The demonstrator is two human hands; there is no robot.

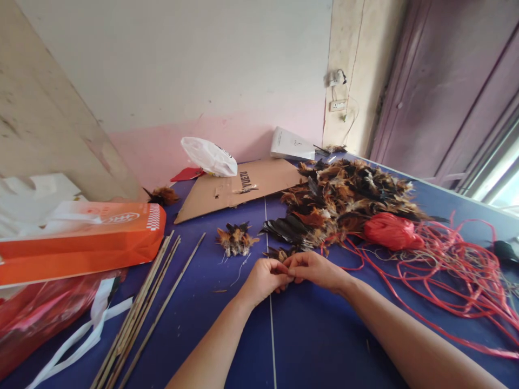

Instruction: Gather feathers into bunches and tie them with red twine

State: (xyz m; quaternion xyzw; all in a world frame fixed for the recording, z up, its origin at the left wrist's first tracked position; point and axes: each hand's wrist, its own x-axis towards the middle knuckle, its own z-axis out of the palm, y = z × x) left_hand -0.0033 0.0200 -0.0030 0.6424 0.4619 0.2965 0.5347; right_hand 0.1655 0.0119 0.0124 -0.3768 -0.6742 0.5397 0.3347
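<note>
From my post I see the left hand [265, 278] and right hand [314, 268] meeting, fingers [300, 270] pinched closed (what sits between them, I cannot tell). A small tuft [279, 253] shows just beyond. One gathered bunch [235, 240] looks done; I judge plenty remains, the feather heap [348, 189] spreading toward the tabletop's [324, 340] far right corner.

Makeshift craft workrm, blue tbl [316, 335] w/ feather pile [348, 189], red twine [393, 231], 2-tone wall [194, 70]
</note>
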